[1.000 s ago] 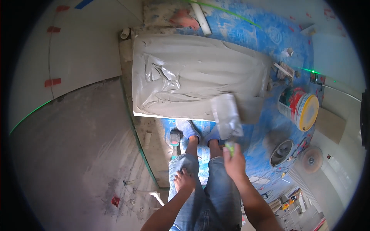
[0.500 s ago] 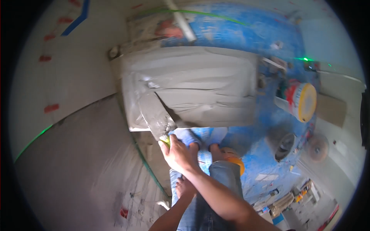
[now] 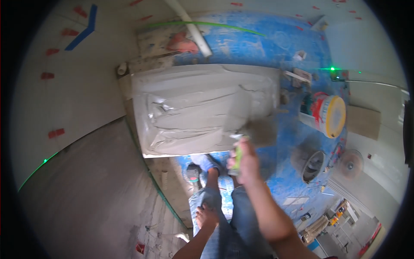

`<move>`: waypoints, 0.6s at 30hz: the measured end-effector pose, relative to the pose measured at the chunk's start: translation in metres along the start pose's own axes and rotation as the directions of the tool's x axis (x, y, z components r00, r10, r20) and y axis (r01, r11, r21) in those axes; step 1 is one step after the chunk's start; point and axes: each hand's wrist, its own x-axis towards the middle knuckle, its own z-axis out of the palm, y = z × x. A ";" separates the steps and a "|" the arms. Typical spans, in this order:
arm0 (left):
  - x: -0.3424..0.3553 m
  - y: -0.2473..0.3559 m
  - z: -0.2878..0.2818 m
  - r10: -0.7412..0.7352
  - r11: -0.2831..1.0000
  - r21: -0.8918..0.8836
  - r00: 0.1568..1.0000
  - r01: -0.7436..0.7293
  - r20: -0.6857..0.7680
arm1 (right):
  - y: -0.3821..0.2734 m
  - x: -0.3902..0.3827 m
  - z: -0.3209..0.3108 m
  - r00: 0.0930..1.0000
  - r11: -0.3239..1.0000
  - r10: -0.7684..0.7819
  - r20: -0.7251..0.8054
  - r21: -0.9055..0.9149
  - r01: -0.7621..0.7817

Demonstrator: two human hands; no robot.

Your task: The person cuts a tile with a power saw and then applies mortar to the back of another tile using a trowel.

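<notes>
A large rectangular slab (image 3: 148, 154) lies in front of me, coated with wet grey mortar (image 3: 189, 101) in uneven ridges. My right hand (image 3: 249, 166) is wrapped round the green handle of a trowel (image 3: 237, 156) near the slab's front right edge. The trowel's blade is smeared by motion over the right half of the mortar. On my jeans, at the left thigh, rests my left hand (image 3: 207, 216), its fingers spread over the cloth and holding nothing.
A bucket with a yellow rim (image 3: 336, 116) lies tipped over to the right, with a dark round container (image 3: 313, 166) nearer. A laser level (image 3: 337, 75) glows green by the right wall. Beyond the slab lie a white pipe (image 3: 198, 39) and a reddish bag (image 3: 183, 44). My left foot (image 3: 202, 162) is close to the slab.
My right hand has swept the trowel rightward, from the slab's front left part to its right half. The left hand stays on the thigh. The view has shifted slightly.
</notes>
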 end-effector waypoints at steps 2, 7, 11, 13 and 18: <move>0.001 0.001 0.001 -0.011 1.000 -0.006 0.998 0.011 0.055 | 0.055 -0.010 0.059 0.985 0.992 0.088 0.149 0.078 -0.101; 0.031 -0.044 0.082 0.051 0.995 -0.086 0.998 -0.054 -0.035 | 0.099 -0.017 0.149 0.886 0.402 -0.176 0.430 -0.790 0.463; 0.005 -0.002 0.010 0.011 0.999 -0.048 0.998 -0.008 0.054 | 0.031 0.001 0.072 0.824 0.160 -0.229 0.518 -0.815 0.556; 0.004 -0.003 0.007 0.027 0.998 -0.055 0.999 -0.026 0.022 | 0.001 0.008 0.033 0.837 0.069 -0.388 0.386 -0.893 0.444; 0.025 -0.027 0.045 0.138 0.990 -0.004 0.978 -0.141 -0.153 | -0.078 0.040 -0.028 0.831 0.331 -0.550 0.083 -0.892 0.307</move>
